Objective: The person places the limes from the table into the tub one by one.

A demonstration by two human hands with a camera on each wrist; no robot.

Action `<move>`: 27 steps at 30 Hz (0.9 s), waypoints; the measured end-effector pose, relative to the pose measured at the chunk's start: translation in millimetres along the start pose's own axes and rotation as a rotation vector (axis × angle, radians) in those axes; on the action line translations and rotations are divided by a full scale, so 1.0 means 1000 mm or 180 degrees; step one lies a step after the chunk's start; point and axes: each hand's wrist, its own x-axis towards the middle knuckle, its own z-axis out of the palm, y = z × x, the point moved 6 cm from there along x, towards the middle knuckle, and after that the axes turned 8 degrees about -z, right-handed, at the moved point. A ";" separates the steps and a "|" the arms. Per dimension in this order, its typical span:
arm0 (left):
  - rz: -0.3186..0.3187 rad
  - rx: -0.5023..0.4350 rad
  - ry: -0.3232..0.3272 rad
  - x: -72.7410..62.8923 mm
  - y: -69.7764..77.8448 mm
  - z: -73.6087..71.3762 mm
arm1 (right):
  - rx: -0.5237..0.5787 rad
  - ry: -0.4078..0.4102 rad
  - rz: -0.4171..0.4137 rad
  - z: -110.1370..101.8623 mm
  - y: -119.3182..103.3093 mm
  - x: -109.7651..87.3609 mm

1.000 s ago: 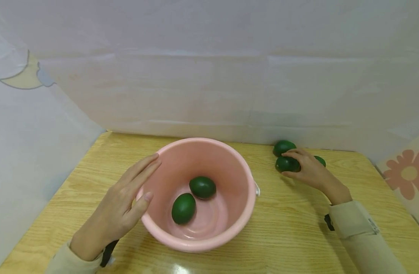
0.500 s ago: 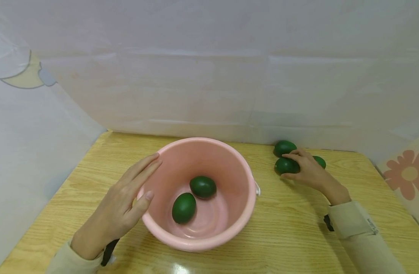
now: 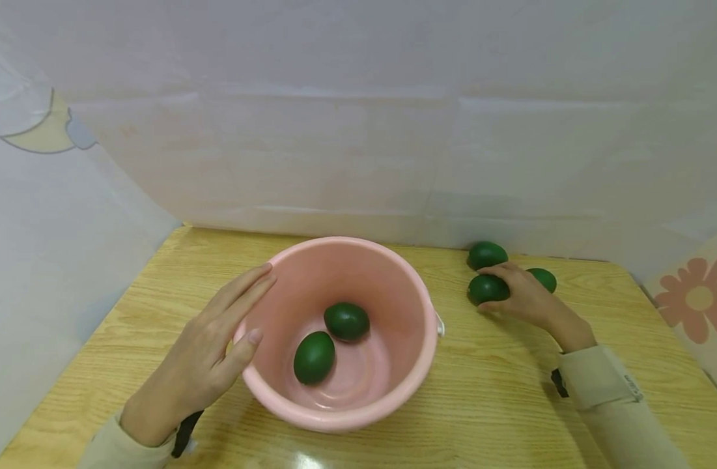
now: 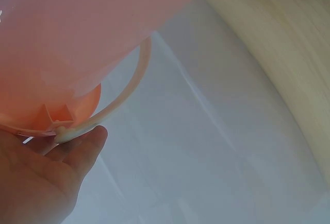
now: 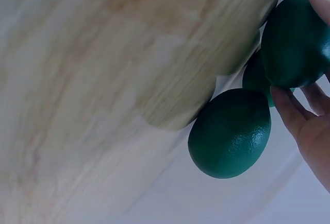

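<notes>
A pink bucket point(image 3: 413, 387) stands on the table with two dark green avocados, one point(image 3: 346, 320) behind the other point(image 3: 314, 357), at its bottom. Against its left rim rests my left hand point(image 3: 196, 355), fingers extended, thumb apart. The left wrist view has the same hand point(image 4: 46, 177) touching the rim beside the pale bucket handle point(image 4: 129, 87). At the back right, my right hand point(image 3: 528, 296) grips an avocado point(image 3: 486, 289) between thumb and fingers. The right wrist view shows that avocado point(image 5: 294, 44) with another point(image 5: 232, 136) close by and a third point(image 5: 252, 77) partly hidden.
Near the wall edge, one loose avocado point(image 3: 487, 255) lies behind my right hand and another point(image 3: 542, 280) to its right. The wooden table point(image 3: 481, 404) meets a pale sheet-covered wall point(image 3: 335, 130) at the back.
My right hand has shifted slightly left and toward me with the gripped avocado, which now sits a little apart from the one behind it. The left hand and bucket stay put.
</notes>
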 end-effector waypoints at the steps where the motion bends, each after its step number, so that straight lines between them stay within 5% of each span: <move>1: -0.0004 0.0001 -0.0004 0.000 0.000 0.000 | 0.0012 -0.0007 0.0000 0.000 0.000 0.000; 27: 0.0004 0.0030 -0.0013 0.000 0.000 0.000 | 0.0094 0.0129 0.0087 -0.007 -0.007 -0.010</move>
